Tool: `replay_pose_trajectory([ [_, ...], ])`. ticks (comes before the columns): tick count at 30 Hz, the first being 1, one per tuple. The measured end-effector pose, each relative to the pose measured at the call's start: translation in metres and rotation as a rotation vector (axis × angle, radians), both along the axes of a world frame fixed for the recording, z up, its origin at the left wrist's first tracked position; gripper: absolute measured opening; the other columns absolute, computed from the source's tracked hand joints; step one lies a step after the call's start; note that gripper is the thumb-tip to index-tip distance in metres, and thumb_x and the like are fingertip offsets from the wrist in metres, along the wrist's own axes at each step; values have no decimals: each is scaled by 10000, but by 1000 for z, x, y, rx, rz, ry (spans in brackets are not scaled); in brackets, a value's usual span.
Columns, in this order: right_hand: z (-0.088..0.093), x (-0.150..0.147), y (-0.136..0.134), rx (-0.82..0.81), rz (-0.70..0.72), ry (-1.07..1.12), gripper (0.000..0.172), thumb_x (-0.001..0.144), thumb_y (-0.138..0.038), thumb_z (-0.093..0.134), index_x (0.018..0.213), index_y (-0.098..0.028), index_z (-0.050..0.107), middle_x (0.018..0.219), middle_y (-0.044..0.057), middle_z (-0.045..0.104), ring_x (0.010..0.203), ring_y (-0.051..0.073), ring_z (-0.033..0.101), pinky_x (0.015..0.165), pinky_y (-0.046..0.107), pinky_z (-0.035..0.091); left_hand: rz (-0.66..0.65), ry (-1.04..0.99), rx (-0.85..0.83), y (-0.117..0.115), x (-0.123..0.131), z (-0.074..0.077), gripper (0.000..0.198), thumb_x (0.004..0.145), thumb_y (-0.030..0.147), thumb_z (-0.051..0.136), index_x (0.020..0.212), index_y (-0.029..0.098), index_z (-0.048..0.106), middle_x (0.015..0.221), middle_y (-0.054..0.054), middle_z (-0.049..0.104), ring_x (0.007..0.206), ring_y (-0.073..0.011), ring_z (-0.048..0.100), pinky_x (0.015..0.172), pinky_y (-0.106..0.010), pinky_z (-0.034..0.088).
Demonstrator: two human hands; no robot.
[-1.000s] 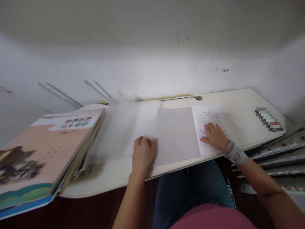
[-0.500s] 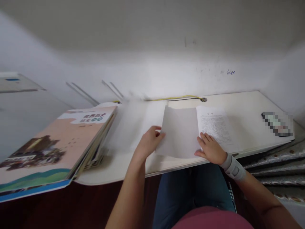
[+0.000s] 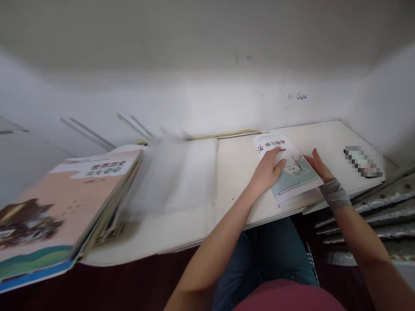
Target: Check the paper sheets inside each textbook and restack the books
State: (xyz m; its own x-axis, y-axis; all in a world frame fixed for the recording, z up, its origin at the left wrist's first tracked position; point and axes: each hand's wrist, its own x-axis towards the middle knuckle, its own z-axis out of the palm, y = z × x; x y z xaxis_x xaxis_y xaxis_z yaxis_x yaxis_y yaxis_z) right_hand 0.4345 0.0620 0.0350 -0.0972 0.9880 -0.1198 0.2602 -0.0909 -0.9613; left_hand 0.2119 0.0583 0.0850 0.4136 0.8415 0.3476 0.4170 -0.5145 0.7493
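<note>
Green-and-white booklet: holding askew over bench, seemingly steadying both sides; resting left hand on cover, spreading thumb from fingers; bracing edge with right hand, fingers partly hidden, cannot tell grip.

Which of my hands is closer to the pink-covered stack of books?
Your left hand. It's at the cover of the booklet, well to the right of the stack of books; your right hand is farther away, at the booklet's right edge.
</note>
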Motion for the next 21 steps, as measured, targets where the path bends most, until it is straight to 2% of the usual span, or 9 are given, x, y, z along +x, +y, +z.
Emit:
replay_pose_trajectory([
  [2,-14,19,-1,-83,-45,57,670,881,-588,242,1227,-106,553,1036,142,696,922,277,666,834,434,506,208,-89,15,-5,-14,-41,423,907,406,393,1250,161,434,1299,-156,479,1225,-233,448,968,-400,418],
  [4,-26,32,-3,-107,-88,80,531,804,-468,466,1203,-130,564,1030,117,703,865,268,680,791,425,530,351,-120,-29,-12,-27,-75,421,925,402,343,1258,157,426,1284,-166,489,1214,-230,465,968,-413,428],
  [7,-37,46,-7,-63,-136,16,493,719,-363,557,1158,-142,590,1038,90,703,887,258,671,809,428,531,304,54,-39,-23,-34,-104,474,927,416,338,1270,105,436,1318,-212,473,1255,-262,441,1019,-446,393],
  [11,-46,61,-13,197,-359,-293,540,734,-369,542,1216,-124,543,1216,148,610,1109,267,575,941,448,460,198,367,93,-33,-26,-116,558,922,452,350,1285,40,446,1381,-266,414,1338,-328,328,1060,-506,332],
  [13,-52,66,-18,314,-408,-472,545,773,-410,504,1240,-131,523,1283,163,555,1188,273,514,996,478,409,182,476,154,-35,-23,-118,564,926,450,339,1284,31,460,1367,-269,434,1337,-339,325,1065,-524,315],
  [17,-60,64,-23,337,-258,-724,486,830,-455,433,1175,-143,573,1299,159,537,1259,295,438,1067,515,312,191,568,223,-34,-24,-120,561,931,456,322,1299,61,473,1376,-231,442,1331,-332,339,1062,-506,325],
  [21,-57,52,-24,319,-142,-848,447,890,-467,339,1035,-156,626,1238,157,572,1281,293,404,1061,485,315,190,583,252,-34,-26,-117,555,928,454,340,1302,72,486,1373,-219,450,1324,-333,351,1063,-488,330],
])
